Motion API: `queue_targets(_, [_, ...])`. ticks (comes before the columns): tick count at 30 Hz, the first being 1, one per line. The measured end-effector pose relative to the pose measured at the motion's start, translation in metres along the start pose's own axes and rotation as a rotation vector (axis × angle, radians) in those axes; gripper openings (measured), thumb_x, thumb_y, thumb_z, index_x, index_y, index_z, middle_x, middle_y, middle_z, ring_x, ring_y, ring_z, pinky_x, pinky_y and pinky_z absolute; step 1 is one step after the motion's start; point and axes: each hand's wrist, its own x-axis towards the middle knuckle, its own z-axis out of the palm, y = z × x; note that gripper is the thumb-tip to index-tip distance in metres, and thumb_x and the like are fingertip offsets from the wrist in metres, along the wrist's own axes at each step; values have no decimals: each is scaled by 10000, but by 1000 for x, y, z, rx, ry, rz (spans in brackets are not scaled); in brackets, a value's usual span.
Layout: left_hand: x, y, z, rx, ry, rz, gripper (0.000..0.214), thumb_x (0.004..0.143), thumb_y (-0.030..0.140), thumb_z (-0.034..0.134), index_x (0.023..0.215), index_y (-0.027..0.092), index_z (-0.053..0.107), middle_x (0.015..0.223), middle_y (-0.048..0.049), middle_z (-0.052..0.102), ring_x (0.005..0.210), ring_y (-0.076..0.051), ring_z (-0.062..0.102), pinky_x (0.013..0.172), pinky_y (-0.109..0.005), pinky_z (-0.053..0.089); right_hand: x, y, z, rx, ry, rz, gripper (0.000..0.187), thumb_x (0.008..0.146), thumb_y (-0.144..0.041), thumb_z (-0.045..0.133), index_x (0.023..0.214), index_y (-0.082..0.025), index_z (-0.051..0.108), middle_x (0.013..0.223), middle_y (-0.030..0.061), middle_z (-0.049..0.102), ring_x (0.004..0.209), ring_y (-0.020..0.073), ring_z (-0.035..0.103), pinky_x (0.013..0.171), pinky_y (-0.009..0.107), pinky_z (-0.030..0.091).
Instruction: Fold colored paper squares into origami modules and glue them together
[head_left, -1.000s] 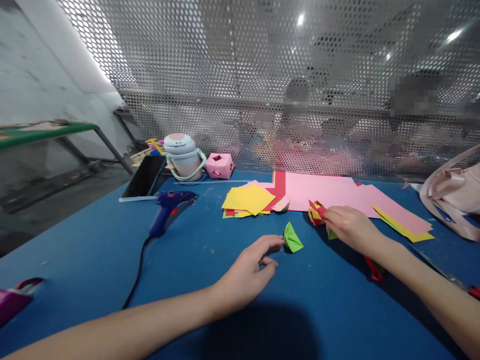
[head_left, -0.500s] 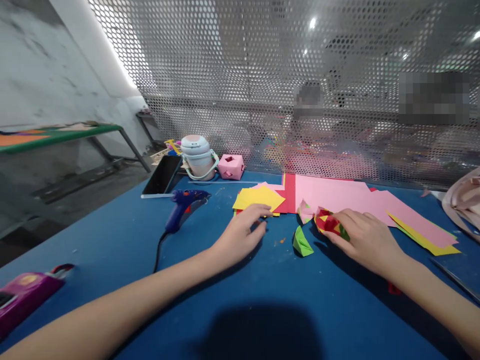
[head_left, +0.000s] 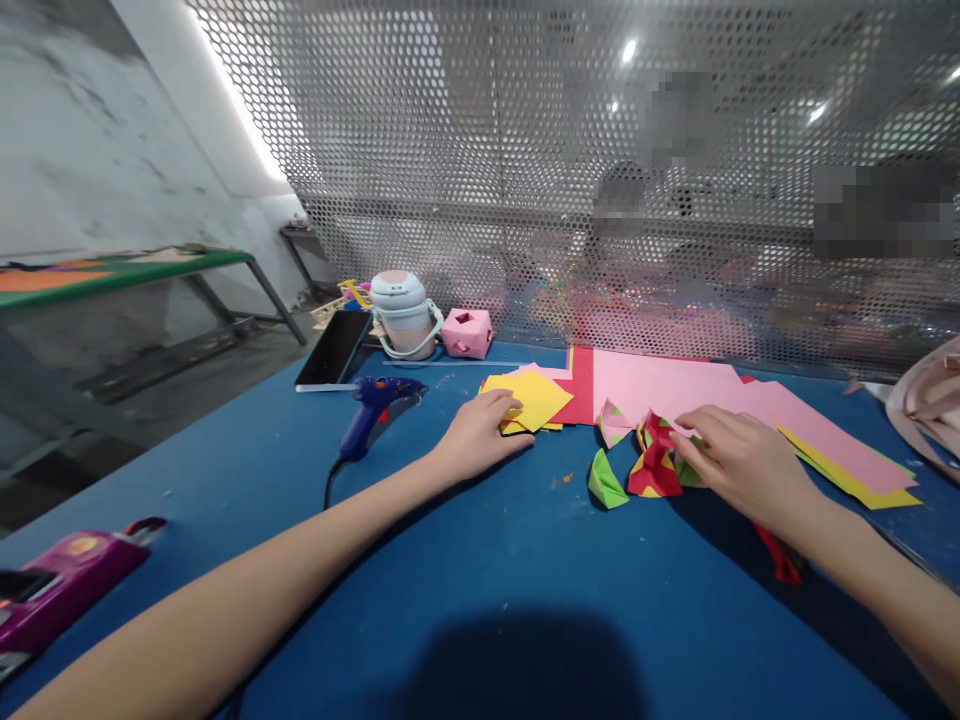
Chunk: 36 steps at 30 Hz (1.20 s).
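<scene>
My left hand point(head_left: 480, 432) rests at the near corner of a stack of yellow paper squares point(head_left: 529, 400), fingers curled onto the stack's edge. My right hand point(head_left: 739, 462) pinches a folded paper piece of red, yellow and green point(head_left: 655, 462) on the blue table point(head_left: 465, 590). A small green folded paper piece point(head_left: 605, 482) lies loose between the hands, touched by neither. A pink and green folded piece point(head_left: 613, 420) sits just behind it.
Large pink and red sheets point(head_left: 660, 385) lie at the back. A blue glue gun point(head_left: 375, 408) with its black cord, a phone point(head_left: 334, 348), a white pot point(head_left: 403, 315) and a pink paper cube point(head_left: 466, 333) stand back left. A magenta tool point(head_left: 60, 585) lies near left, red-handled scissors point(head_left: 780, 560) under my right arm.
My left hand left the green piece and moved back onto the yellow stack. My right hand drew the red, yellow and green piece nearer and stood it up.
</scene>
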Motion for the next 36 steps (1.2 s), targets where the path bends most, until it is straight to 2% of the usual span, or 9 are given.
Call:
queue_targets(8, [5, 9, 5, 44, 55, -8, 360, 775, 423, 566, 990, 138, 609, 1041, -126, 623, 972, -285, 566, 820, -414, 435, -2, -8, 5, 65, -80, -14, 268, 910, -286, 384, 855, -147, 606, 800, 90, 661, 744, 209, 616, 652, 323, 426])
queue_targets(14, [6, 4, 6, 5, 82, 41, 248, 888, 258, 414, 903, 167, 645, 944, -70, 655, 884, -194, 595, 786, -316, 447, -2, -14, 9, 80, -89, -68, 271, 909, -267, 374, 825, -155, 606, 755, 79, 653, 695, 199, 610, 622, 320, 427])
queue_targets(19, [6, -3, 14, -33, 120, 98, 207, 860, 182, 459, 858, 169, 666, 901, -66, 670, 845, -176, 611, 759, -290, 470, -3, -30, 7, 152, -41, -145, 250, 904, -231, 398, 794, -162, 611, 733, 60, 646, 673, 181, 594, 615, 301, 417])
queue_targets(23, [5, -6, 12, -86, 217, 109, 191, 821, 114, 474, 833, 163, 658, 891, -66, 676, 852, -177, 619, 768, -304, 491, -4, -49, -6, 156, 30, -255, 224, 886, -179, 436, 771, -164, 628, 756, 67, 656, 707, 177, 593, 663, 308, 406])
queue_targets(26, [-1, 3, -1, -125, 364, 90, 199, 829, 97, 441, 861, 146, 631, 950, -95, 659, 948, -194, 591, 851, -362, 472, -6, -57, -17, 239, 32, -235, 230, 884, -179, 438, 764, -168, 634, 755, 66, 659, 693, 168, 593, 673, 312, 412])
queue_targets(28, [-10, 15, -13, -177, 527, 166, 147, 813, 104, 480, 830, 150, 618, 909, -90, 658, 913, -191, 589, 819, -365, 488, -7, -59, -23, 412, -26, -125, 229, 894, -228, 436, 799, -171, 636, 775, 64, 661, 705, 167, 599, 675, 307, 430])
queue_targets(30, [-21, 31, -23, -205, 632, 357, 148, 790, 63, 492, 827, 152, 605, 857, -82, 657, 843, -178, 590, 740, -344, 505, -10, -60, -25, 692, -189, 98, 269, 908, -323, 420, 840, -172, 633, 765, 56, 659, 683, 160, 604, 644, 292, 454])
queue_targets(33, [-39, 54, -33, -188, 586, 627, 175, 789, 49, 484, 902, 130, 591, 889, -111, 663, 819, -179, 584, 702, -341, 510, -13, -67, -24, 1277, -482, 523, 451, 908, -497, 335, 885, -146, 617, 677, 60, 648, 563, 147, 596, 545, 280, 479])
queue_targets(36, [-54, 73, -37, -156, 509, 888, 181, 825, 90, 453, 951, 82, 583, 905, -149, 673, 887, -215, 583, 729, -346, 521, -16, -77, -22, 1719, -537, 771, 446, 889, -512, 377, 903, -130, 608, 658, 66, 649, 579, 158, 615, 574, 297, 498])
